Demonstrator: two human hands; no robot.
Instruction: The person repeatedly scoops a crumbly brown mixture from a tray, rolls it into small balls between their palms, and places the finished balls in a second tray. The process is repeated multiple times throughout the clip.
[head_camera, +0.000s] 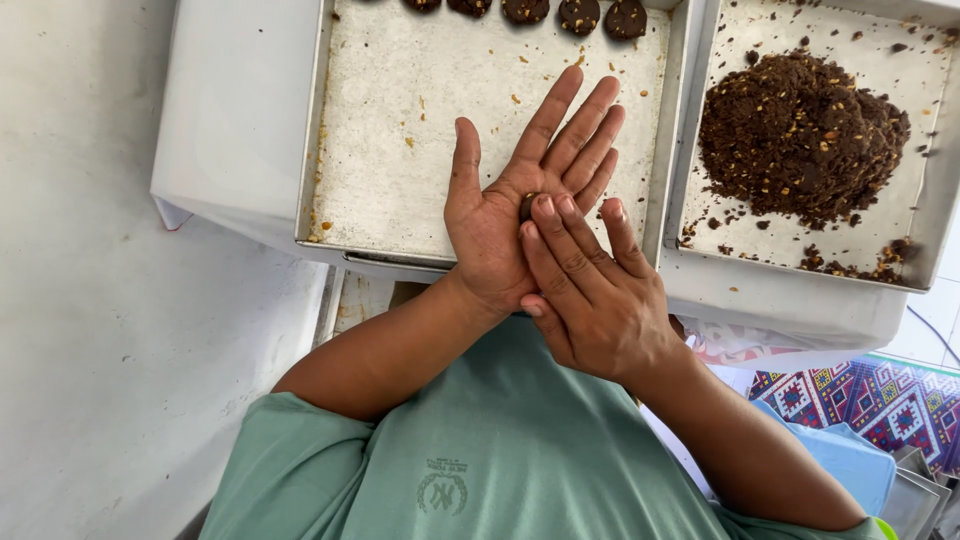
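The left hand (510, 215) lies flat and open, palm up, above the near edge of a metal baking tray (400, 120). The right hand (590, 290) presses its fingertips (545, 210) down onto a small dark lump of dough (527, 205) on that palm, so the two hands are together with the lump pinched between them. Only a sliver of it shows; it seems to be a crumbly chocolate-coloured mix with nut bits, soft and light, likely to break apart unless cupped and pressed evenly from both sides. Finished dark rounds (580, 14) sit in a row at the tray's far edge. A second tray (930, 160) on the right holds a heap of the same brown mix (800, 135). Both rest on a white bench (230, 130).
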